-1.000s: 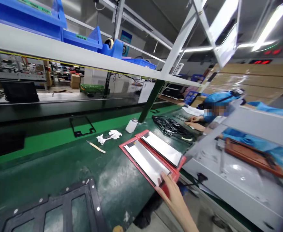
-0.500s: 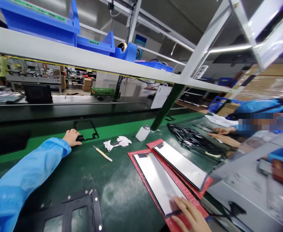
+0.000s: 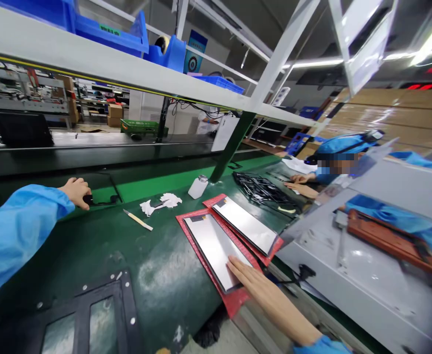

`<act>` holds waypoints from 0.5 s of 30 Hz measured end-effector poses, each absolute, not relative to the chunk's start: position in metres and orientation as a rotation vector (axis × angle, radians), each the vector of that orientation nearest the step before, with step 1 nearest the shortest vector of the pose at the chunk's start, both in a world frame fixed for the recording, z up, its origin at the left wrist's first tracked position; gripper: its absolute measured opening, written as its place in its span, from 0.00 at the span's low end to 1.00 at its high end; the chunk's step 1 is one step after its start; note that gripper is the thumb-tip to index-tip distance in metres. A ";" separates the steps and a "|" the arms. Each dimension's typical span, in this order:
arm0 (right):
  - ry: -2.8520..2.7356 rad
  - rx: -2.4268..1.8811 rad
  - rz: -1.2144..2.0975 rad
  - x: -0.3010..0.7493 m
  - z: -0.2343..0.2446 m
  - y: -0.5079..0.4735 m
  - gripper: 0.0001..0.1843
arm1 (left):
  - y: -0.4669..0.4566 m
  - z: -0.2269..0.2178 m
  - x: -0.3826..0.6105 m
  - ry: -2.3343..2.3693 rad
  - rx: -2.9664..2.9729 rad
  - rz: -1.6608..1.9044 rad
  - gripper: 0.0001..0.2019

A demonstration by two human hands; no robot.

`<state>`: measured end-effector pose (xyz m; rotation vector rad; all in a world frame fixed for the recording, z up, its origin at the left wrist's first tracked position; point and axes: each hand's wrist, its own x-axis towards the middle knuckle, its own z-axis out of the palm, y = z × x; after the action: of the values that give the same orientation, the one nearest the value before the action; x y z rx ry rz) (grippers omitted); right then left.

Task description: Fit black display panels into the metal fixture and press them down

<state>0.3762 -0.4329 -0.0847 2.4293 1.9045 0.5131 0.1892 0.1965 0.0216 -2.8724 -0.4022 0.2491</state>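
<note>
My left hand [image 3: 76,191] reaches far out in a blue sleeve and is closed on the corner of a thin black frame [image 3: 103,199] lying on the green conveyor strip. My right hand [image 3: 253,280] lies flat, fingers stretched out, on the near end of a long silvery panel [image 3: 214,246] that rests on a red tray [image 3: 238,301]. A second silvery panel [image 3: 247,223] on its own red tray lies just to the right, partly overlapping.
A wooden-handled tool [image 3: 138,220], crumpled white wipes [image 3: 162,202] and a small white bottle [image 3: 197,187] lie beyond the trays. A black fixture frame [image 3: 90,314] sits near me. A co-worker in blue [image 3: 334,157] works at black grids [image 3: 263,189] on the right. A grey machine housing [image 3: 349,260] stands right.
My left hand has pulled the black frame leftward along the conveyor strip. My right hand has slid further up onto the silvery panel. The view has shifted.
</note>
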 end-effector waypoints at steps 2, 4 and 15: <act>1.935 2.413 0.553 0.383 -0.081 -0.437 0.37 | 0.181 0.043 0.154 -0.327 -2.866 0.140 0.27; 1.943 2.381 0.640 0.388 -0.077 -0.438 0.37 | 0.157 0.060 0.112 -0.233 -2.852 0.033 0.27; 1.719 2.609 0.890 0.379 -0.089 -0.409 0.45 | 0.049 0.041 -0.059 0.178 -2.640 -0.198 0.23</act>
<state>0.3791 -0.4095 -0.0893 2.6087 1.7185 0.8905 -0.0595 0.0495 0.0410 -2.6402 0.1781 -0.1983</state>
